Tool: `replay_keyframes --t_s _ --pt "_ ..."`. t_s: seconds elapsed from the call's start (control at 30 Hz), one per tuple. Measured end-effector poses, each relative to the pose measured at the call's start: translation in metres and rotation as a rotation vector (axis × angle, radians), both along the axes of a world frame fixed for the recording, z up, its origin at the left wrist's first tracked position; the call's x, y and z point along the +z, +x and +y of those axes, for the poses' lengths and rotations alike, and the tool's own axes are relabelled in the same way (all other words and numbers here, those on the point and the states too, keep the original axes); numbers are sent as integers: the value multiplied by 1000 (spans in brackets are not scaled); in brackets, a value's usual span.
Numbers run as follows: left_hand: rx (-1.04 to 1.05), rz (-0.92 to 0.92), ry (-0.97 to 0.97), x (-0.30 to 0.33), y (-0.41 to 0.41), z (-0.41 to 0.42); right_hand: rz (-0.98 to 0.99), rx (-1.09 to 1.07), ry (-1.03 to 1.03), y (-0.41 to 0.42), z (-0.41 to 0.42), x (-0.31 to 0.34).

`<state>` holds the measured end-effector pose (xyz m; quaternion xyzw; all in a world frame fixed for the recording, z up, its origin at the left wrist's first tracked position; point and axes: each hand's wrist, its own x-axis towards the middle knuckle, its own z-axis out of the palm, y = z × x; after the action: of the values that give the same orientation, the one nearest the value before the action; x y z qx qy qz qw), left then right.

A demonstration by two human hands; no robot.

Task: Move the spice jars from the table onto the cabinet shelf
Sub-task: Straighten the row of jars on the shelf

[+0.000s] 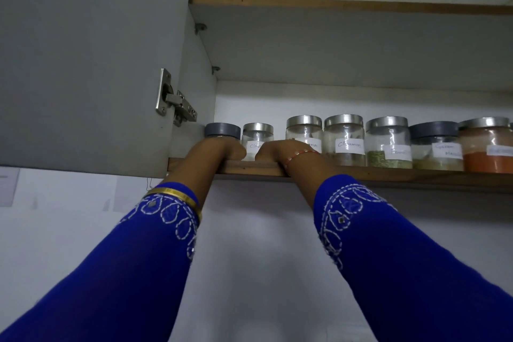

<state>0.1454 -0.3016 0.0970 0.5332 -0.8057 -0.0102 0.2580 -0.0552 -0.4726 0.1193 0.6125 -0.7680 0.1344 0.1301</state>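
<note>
A row of labelled spice jars stands on the wooden cabinet shelf (pixel 249 168). At the far left is a grey-lidded jar (pixel 222 129); my left hand (pixel 219 150) covers its body and seems wrapped around it. Beside it stands a small steel-lidded jar (pixel 257 134) labelled "Clove". My right hand (pixel 280 149) rests on the shelf edge between that jar and a taller steel-lidded jar (pixel 304 128), with its fingers hidden. Further right are a jar labelled "Cinnamon" (pixel 344 133), a jar with green contents (pixel 388 141), another grey-lidded jar (pixel 434 144) and a jar of orange powder (pixel 485 147).
The grey cabinet door (pixel 83 64) stands open on the left, its metal hinge (pixel 175 103) close to my left hand. An upper shelf (pixel 333 5) sits well above the jar lids. A white wall lies below the shelf.
</note>
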Motion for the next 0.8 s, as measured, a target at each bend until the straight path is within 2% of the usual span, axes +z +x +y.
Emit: replay_keyframes --t_s 0.07,0.17,0.23,0.3,0.37,0.5,0.67,0.8 --pt "15 86 -108 1 1 5 -54 118 -130 24 71 -11" --pt "-7 172 -282 -5 5 21 -100 228 -103 77 195 -19" --pt "-68 260 -380 -13 9 29 -82 268 -161 80 219 -19" --pt "-84 304 -396 -25 9 37 -90 307 -194 72 227 -26" --pt "-42 280 -443 -39 3 48 -126 313 -233 60 242 -36" --pt "22 247 -620 -59 -16 76 -37 309 -274 45 277 -51" --pt "-65 28 -550 -61 -55 105 -67 228 -243 -1 307 -51" --pt "-74 -130 -322 -48 -79 118 -75 128 -230 -42 323 -48"
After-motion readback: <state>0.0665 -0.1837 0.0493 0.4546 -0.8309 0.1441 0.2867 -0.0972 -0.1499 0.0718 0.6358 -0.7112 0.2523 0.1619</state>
